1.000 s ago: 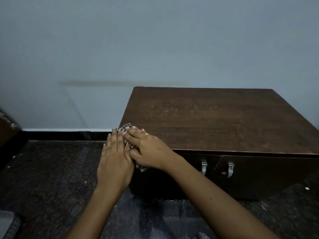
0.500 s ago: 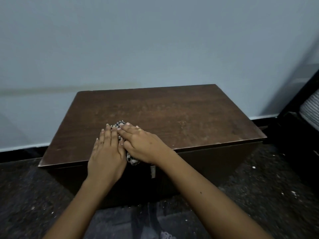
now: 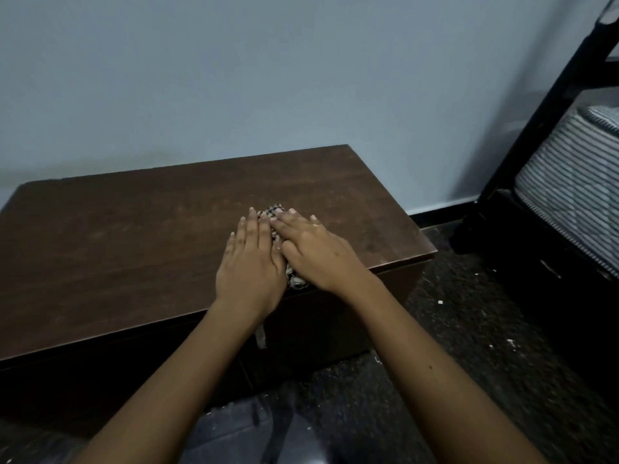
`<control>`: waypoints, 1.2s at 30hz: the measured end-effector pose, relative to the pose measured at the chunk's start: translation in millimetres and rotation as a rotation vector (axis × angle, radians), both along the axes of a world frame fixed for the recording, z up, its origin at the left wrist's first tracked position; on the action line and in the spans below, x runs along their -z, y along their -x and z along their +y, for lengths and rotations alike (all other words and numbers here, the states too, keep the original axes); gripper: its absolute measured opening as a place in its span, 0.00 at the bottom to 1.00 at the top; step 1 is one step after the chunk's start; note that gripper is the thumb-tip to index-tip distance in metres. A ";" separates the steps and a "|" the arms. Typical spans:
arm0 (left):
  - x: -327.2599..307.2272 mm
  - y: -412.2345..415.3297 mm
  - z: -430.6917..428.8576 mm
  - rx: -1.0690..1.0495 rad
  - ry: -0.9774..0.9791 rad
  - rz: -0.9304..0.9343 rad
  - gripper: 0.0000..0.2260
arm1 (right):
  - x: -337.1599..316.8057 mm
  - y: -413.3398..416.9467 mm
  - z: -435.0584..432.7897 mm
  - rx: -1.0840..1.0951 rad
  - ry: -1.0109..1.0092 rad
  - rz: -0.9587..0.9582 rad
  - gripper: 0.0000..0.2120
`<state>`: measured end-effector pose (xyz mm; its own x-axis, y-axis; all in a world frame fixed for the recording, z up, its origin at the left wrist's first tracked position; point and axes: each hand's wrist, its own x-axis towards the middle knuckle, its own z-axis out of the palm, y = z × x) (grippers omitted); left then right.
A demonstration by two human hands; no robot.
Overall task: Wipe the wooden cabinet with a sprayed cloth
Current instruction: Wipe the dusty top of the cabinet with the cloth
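The left hand (image 3: 249, 262) and right hand (image 3: 318, 252) have slid the checked cloth (image 3: 273, 211) rightward across the wooden cabinet (image 3: 134, 246) top, near its front edge. Both press it flat, fingers straight.

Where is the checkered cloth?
In the head view, the checkered cloth lies on the wooden cabinet, right of centre near its front edge, under the left hand and right hand.

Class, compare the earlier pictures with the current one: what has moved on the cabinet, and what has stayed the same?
The left hand and right hand slid the checked cloth rightward along the front edge of the wooden cabinet, from its left corner to past the middle. Unchanged: both hands press flat on the cloth, side by side; nothing gripped or released.
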<state>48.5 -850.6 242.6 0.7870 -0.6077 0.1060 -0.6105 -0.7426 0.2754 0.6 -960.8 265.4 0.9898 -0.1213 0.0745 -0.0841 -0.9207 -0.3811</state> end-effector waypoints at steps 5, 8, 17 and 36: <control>-1.1 17.9 -62.3 0.104 -0.004 0.018 0.24 | 2.6 28.3 -55.4 0.136 -0.033 -0.009 0.23; -2.8 29.5 -96.8 0.172 0.008 0.039 0.24 | 4.3 45.4 -84.7 0.223 -0.056 -0.022 0.23; -5.9 53.4 -141.5 0.318 0.002 0.080 0.24 | 3.8 81.2 -115.2 0.395 -0.150 -0.088 0.23; -5.9 58.7 -85.9 0.462 -0.046 -0.002 0.23 | -4.1 95.3 -36.4 0.677 -0.177 -0.145 0.22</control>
<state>-10.2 -936.5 248.5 0.4325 -0.8987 0.0723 -0.8807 -0.4040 0.2474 -94.7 -997.1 269.5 0.6743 -0.7284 0.1216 -0.5531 -0.6073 -0.5704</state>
